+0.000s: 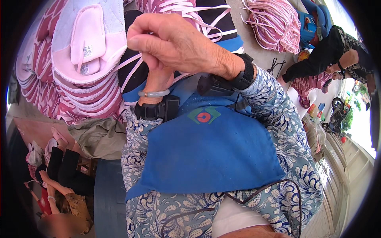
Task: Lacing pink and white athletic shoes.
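Right up close, the right hand point(178, 43) has its fingers curled and pressed together, pinching a pale pink lace point(131, 63) taut off the pink shoe upper point(89, 43) topping the stack. Behind it the left hand point(158, 79) is mostly hidden, grip unclear, over the blue apron point(206, 158).

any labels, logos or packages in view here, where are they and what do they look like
Two small white tags: on the pink tongue of the top shoe upper, upper left; rectangular, with dark print.
Emblem: at the top of the blue apron, below the wrists; green shape with a red centre.
Small bottles: far right, near another person; red and blue, too small to tell more.
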`<state>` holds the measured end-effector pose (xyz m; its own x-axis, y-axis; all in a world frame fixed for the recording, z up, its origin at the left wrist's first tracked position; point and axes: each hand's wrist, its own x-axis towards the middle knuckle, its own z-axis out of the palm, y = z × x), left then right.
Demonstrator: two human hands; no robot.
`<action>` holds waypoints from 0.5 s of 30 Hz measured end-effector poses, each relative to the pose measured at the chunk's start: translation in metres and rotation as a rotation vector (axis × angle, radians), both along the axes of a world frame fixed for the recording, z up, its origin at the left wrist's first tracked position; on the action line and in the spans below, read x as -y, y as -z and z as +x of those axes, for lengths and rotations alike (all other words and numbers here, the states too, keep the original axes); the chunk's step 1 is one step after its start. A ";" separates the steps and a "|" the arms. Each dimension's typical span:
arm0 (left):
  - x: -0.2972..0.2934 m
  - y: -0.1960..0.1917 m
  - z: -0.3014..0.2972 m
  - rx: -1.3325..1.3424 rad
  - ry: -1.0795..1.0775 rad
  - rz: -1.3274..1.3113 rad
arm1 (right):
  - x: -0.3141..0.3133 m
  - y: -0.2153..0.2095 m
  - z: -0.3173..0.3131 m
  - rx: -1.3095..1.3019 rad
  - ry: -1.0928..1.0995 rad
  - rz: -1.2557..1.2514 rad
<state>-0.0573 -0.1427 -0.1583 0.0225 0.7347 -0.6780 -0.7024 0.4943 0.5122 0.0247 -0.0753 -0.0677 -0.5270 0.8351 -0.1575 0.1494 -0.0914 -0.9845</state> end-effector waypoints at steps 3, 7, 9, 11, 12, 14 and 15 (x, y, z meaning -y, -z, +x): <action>-0.017 0.007 -0.058 0.329 0.776 0.074 | 0.021 -0.036 -0.012 -0.310 -0.392 -0.341; -0.037 -0.046 -0.041 0.413 0.531 0.157 | 0.060 -0.069 -0.050 -0.702 -0.648 -0.111; -0.044 -0.050 -0.036 0.364 0.545 0.190 | 0.076 -0.085 -0.064 -0.670 -0.681 0.214; -0.048 -0.050 -0.038 0.347 0.422 0.223 | 0.080 -0.088 -0.064 -0.619 -0.706 0.539; -0.052 -0.058 -0.046 0.485 0.377 0.315 | 0.080 -0.082 -0.057 -0.637 -0.691 0.324; -0.048 -0.087 -0.067 0.619 0.246 0.446 | 0.070 -0.065 -0.032 -0.554 -0.481 0.095; -0.042 -0.095 -0.097 0.703 0.261 0.688 | 0.063 -0.052 -0.021 -0.498 -0.340 0.077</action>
